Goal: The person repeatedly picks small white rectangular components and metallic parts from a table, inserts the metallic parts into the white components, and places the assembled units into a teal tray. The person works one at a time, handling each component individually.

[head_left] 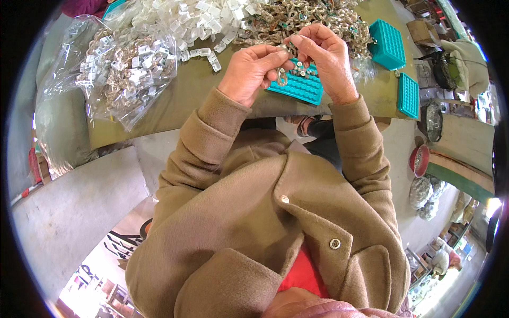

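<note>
My left hand (253, 71) is closed, thumb against fingers, on a clear, loop-shaped plastic piece (281, 78) that hangs below the fingertips. Close beside it my right hand (326, 55) pinches with thumb and forefinger at something small, mostly hidden by the fingers. The fingertips of both hands nearly meet. Under the hands lies a teal tray (299, 91) with rows of small pockets, and several small round silvery parts (303, 70) rest at its far side. Just beyond the hands spreads a heap of brownish clear loop pieces (328, 16).
White translucent block-like pieces (199, 21) are heaped at the table's far middle. On the left, a clear plastic bag (127, 79) holds loops and blocks mixed. Two more teal trays, a larger one (388, 45) and a smaller one (408, 95), sit along the table's right edge. A red bowl (419, 160) stands beyond.
</note>
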Demonstrator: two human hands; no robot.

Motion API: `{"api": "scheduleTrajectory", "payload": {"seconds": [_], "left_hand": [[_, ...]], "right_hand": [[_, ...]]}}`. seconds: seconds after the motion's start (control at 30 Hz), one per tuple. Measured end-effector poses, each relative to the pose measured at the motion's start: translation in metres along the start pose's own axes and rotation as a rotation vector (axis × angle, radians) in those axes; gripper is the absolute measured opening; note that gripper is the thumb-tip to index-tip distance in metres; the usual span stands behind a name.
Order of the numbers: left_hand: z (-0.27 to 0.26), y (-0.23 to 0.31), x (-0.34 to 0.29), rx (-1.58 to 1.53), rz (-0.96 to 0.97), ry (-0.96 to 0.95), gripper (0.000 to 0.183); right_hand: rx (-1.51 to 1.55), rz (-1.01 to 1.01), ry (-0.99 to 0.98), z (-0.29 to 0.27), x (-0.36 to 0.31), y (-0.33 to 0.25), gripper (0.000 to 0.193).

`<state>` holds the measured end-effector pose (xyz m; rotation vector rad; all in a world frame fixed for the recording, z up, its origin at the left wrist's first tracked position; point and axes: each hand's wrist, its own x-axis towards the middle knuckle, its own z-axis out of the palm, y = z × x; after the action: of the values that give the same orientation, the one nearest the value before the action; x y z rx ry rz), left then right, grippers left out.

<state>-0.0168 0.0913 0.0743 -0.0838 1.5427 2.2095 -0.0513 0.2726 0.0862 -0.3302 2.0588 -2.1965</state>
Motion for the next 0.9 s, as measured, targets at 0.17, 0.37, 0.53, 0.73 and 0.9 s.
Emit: {"api": "scheduleTrajectory", "payload": {"seconds": [0.17, 0.37, 0.53, 0.73, 0.9], "left_hand": [[0.012, -0.020, -0.007, -0.401, -0.008, 0.161, 0.022], [0.023, -0.026, -0.013, -0.372, -0.036, 0.092, 0.015], [0.031, -0.031, -0.017, -0.180, 0.090, 0.248, 0.007], [0.038, -0.041, -0.021, -0.114, 0.204, 0.301, 0.006], [0.038, -0.051, -0.027, -0.117, 0.223, 0.307, 0.009]], "right_hand": [[0.184, -0.045, 0.169, 0.009, -0.019, 0.018, 0.017], [0.112, -0.058, 0.194, 0.012, -0.038, 0.024, 0.018], [0.117, -0.085, 0.249, 0.022, -0.050, 0.025, 0.015], [0.283, -0.045, 0.385, 0.036, -0.064, 0.032, 0.014], [0.605, 0.269, 0.188, 0.025, -0.072, 0.039, 0.010]]}}
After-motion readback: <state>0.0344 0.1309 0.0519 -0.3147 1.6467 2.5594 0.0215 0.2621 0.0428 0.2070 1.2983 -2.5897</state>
